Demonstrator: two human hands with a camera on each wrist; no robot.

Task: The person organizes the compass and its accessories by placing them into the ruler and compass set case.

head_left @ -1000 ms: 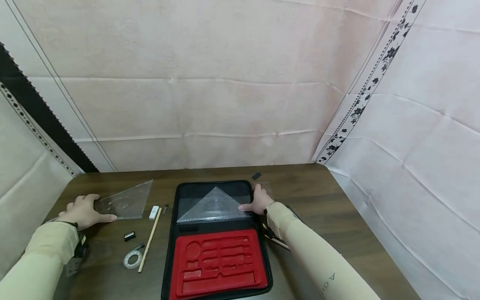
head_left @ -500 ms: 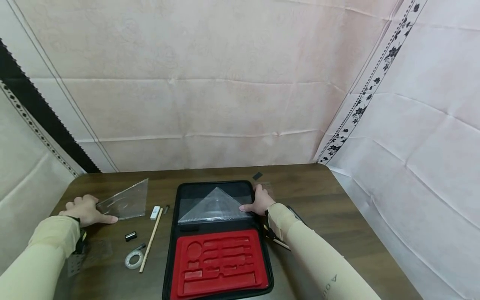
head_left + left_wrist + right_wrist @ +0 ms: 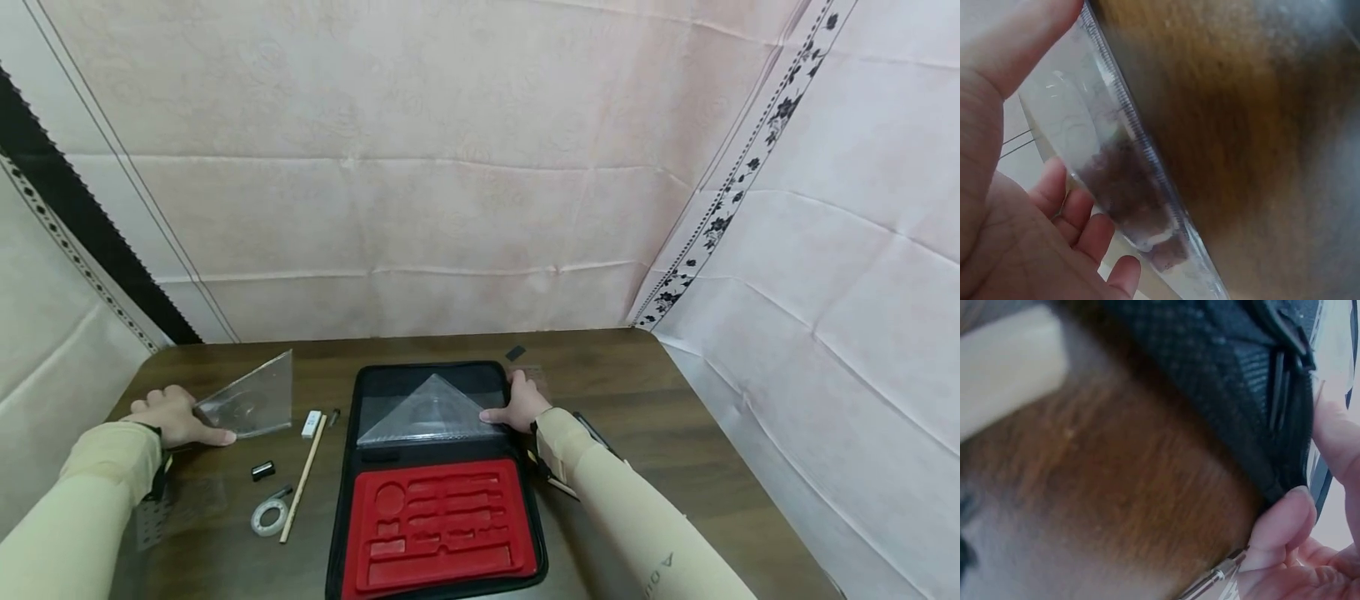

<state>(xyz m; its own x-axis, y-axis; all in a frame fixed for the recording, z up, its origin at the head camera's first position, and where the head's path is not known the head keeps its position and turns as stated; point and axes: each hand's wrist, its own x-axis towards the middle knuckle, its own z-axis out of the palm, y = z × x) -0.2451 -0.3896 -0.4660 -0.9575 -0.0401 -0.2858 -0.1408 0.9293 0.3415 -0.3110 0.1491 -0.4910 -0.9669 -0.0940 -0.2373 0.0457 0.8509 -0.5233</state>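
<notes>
My left hand (image 3: 171, 415) pinches one corner of a clear triangular set square (image 3: 255, 398), which is tilted up at the table's left. In the left wrist view, the thumb lies at its graduated edge and the fingertips (image 3: 1125, 275) show at its far side. A black zip case (image 3: 450, 453) lies open in the middle, its lower part filled by a red moulded tray (image 3: 442, 529). A second clear set square (image 3: 431, 414) lies in the upper part. My right hand (image 3: 522, 402) grips the case's right edge, thumb inside over that set square's corner, fingers outside.
Between left hand and case lie a white eraser (image 3: 311, 424), a pale wooden stick (image 3: 303, 479), a small black cylinder (image 3: 262, 471) and a white ring (image 3: 268, 517). Clear perforated plastic (image 3: 152, 523) lies under the left wrist. A slim metal-tipped tool (image 3: 1213, 578) lies near the right fingers.
The left hand has shifted slightly right and tilted its set square further up, the far tip rising and moving left. The right hand and the case have barely moved.
</notes>
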